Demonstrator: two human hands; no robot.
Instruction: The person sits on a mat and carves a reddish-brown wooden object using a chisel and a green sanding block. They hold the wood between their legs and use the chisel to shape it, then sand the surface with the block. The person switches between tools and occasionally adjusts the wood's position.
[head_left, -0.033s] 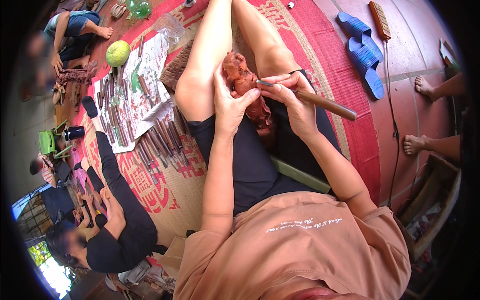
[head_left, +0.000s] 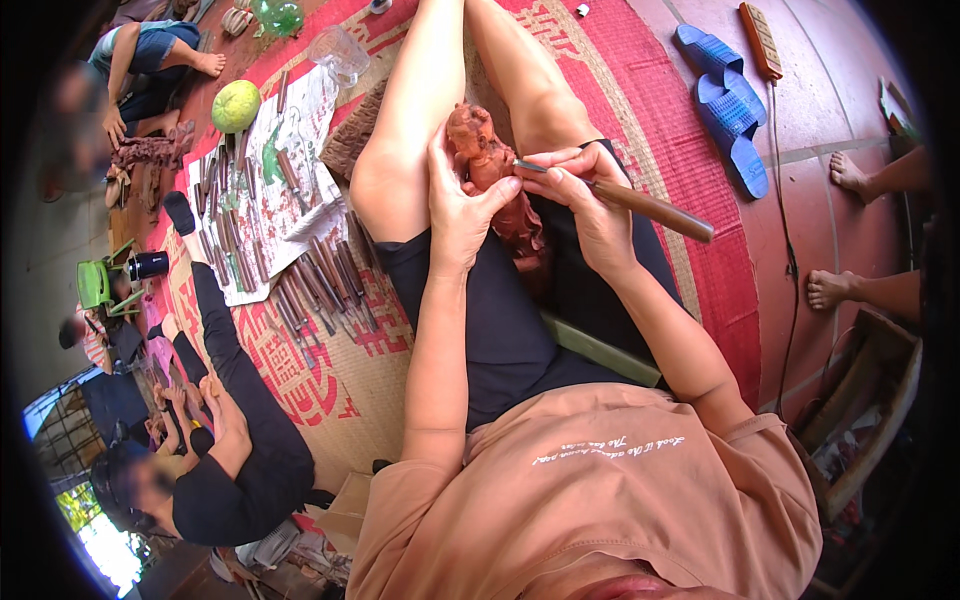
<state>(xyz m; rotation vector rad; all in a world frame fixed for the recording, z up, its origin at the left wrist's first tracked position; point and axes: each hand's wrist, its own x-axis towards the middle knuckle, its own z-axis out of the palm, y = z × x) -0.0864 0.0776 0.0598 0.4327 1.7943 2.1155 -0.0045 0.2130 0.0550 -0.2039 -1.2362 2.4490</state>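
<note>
A reddish-brown carved wooden figurine [head_left: 517,222] stands between my thighs, its rounded head pointing away from me. My left hand [head_left: 462,200] is wrapped round its left side, thumb pressed across the body. In my right hand [head_left: 592,205] is a carving chisel [head_left: 655,210] with a long brown wooden handle. Fingers of that hand grip it near the metal blade, whose tip meets the figurine's right side close to my left thumb. The figurine's lower end is partly in shadow between my legs.
Several carving tools [head_left: 322,285] lie left on a white sheet [head_left: 310,110] and the red patterned mat [head_left: 715,240]. Beyond are a green round fruit [head_left: 236,106] and a clear cup [head_left: 340,55]. Blue sandals [head_left: 730,115] and a power strip [head_left: 761,40] lie right. Other people sit left; bare feet show right.
</note>
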